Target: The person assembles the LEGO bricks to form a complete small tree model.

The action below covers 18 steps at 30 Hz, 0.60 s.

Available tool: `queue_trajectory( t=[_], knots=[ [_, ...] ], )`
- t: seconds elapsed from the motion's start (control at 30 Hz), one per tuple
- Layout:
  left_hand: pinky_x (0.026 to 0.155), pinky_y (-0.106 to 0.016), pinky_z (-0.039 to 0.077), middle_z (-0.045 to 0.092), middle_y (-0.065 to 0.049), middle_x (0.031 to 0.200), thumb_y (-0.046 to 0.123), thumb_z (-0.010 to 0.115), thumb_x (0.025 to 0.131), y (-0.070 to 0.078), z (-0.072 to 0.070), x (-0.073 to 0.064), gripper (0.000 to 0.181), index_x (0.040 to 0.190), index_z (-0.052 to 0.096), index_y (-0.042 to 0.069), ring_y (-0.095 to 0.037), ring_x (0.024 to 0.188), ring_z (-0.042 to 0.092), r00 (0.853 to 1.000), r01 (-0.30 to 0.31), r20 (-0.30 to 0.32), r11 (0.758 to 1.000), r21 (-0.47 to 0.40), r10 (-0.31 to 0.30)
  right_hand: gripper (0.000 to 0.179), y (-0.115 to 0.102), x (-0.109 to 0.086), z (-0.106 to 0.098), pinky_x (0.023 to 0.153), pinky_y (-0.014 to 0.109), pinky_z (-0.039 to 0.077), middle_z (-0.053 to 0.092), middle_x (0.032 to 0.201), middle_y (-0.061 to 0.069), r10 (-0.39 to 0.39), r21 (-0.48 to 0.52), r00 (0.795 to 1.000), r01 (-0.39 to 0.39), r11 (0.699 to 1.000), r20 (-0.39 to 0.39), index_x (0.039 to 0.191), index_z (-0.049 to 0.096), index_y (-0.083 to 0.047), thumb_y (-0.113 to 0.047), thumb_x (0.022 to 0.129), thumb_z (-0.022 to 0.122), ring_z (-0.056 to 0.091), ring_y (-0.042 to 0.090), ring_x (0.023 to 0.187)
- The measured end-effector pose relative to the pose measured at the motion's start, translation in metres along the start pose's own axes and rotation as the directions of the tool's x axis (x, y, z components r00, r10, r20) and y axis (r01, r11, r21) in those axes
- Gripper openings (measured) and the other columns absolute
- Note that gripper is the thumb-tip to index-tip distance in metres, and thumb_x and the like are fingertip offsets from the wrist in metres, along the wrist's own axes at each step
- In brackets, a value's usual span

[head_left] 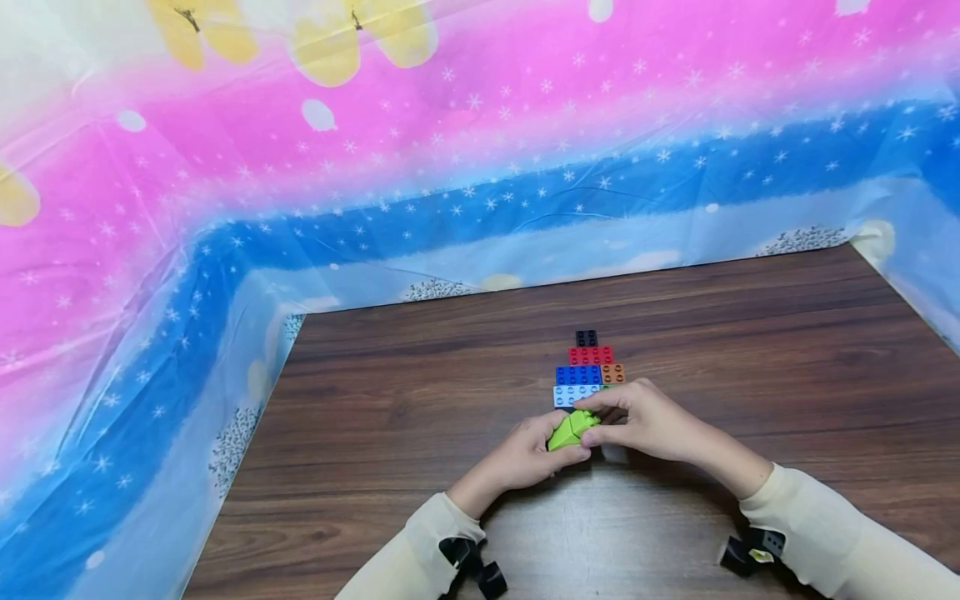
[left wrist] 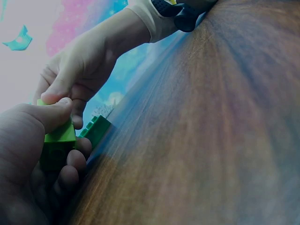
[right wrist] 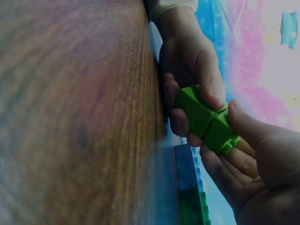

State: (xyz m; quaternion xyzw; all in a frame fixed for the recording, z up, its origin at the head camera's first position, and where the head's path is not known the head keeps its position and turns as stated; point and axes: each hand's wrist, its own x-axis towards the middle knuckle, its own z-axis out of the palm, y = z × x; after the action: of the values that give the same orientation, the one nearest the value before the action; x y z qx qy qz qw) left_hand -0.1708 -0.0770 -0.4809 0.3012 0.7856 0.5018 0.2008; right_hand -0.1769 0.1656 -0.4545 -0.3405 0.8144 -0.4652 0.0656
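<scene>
Close over the table, both hands hold a pair of lime-green toy building bricks (head_left: 572,430) with a seam between the two. My left hand (head_left: 528,452) grips the left end, thumb along the near side and fingers curled beneath. At the other end, where studs (right wrist: 229,145) show in the right wrist view, my right hand (head_left: 660,421) pinches the bricks between thumb and fingers. Just beyond the hands lie a light blue brick (head_left: 576,395) and a green brick (left wrist: 96,130), the latter mostly covered by the right hand in the head view.
Behind them on the wooden table (head_left: 420,375), a blue brick (head_left: 577,375) lies beside an orange brick (head_left: 612,373). Farther back come a red brick (head_left: 591,356) and a small black brick (head_left: 587,337). A patterned cloth (head_left: 480,200) hangs along the table's far and left edges.
</scene>
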Motion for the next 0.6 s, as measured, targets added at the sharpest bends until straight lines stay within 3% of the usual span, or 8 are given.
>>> queue_trajectory(
  t=[0.6],
  knots=[
    [0.058,-0.020,0.039,0.053,0.007,0.078,0.024,0.070,0.104,-0.0030,0.0015,0.0008,0.017,0.109,0.064,0.009,-0.003,0.062,0.046,0.999,-0.030,-0.022,0.998,0.053,0.032,0.041,0.0034,-0.0007,0.0038,0.077,0.028,0.060,0.079,0.114,0.005,0.001,-0.022,0.999,-0.002,1.000,-0.033,0.126,0.075,-0.001,-0.025,0.094,0.082,0.072,0.007,0.091]
  ],
)
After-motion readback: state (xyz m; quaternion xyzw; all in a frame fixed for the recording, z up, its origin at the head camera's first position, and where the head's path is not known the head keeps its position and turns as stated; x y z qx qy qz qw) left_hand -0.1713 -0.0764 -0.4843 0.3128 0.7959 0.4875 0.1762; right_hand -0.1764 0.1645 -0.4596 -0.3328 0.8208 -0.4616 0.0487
